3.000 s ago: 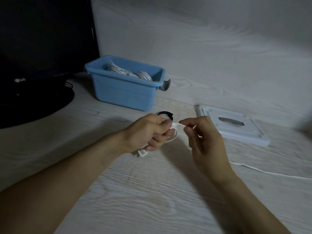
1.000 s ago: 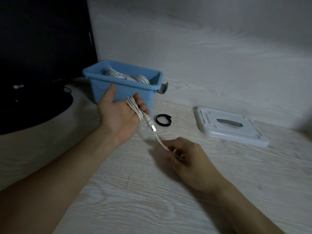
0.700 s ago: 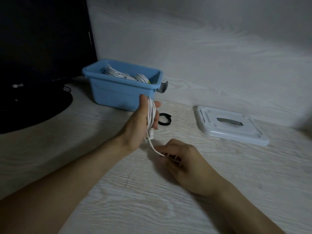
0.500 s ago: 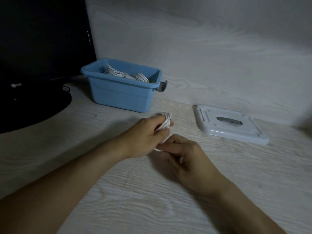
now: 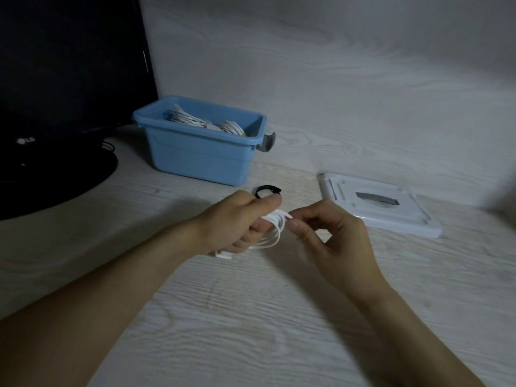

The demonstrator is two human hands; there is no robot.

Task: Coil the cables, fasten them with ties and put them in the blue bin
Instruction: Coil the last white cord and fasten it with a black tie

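My left hand (image 5: 237, 222) is closed around a coiled white cable (image 5: 272, 233) just above the table, with loops sticking out to the right of the fingers. My right hand (image 5: 329, 236) pinches the cable's end plug at the top of the coil. A black tie (image 5: 266, 191), curled into a ring, lies on the table just behind my left hand. The blue bin (image 5: 201, 155) stands further back to the left and holds several coiled white cables.
A dark monitor (image 5: 64, 79) on a round black base fills the left side. A flat white lid (image 5: 377, 208) lies at the right behind my right hand. A pale wood-grain wall rises behind the table.
The loose cable that trailed across the table has been wound onto my left hand. My left hand came back from near the bin, and my right hand rose to the coil's end.
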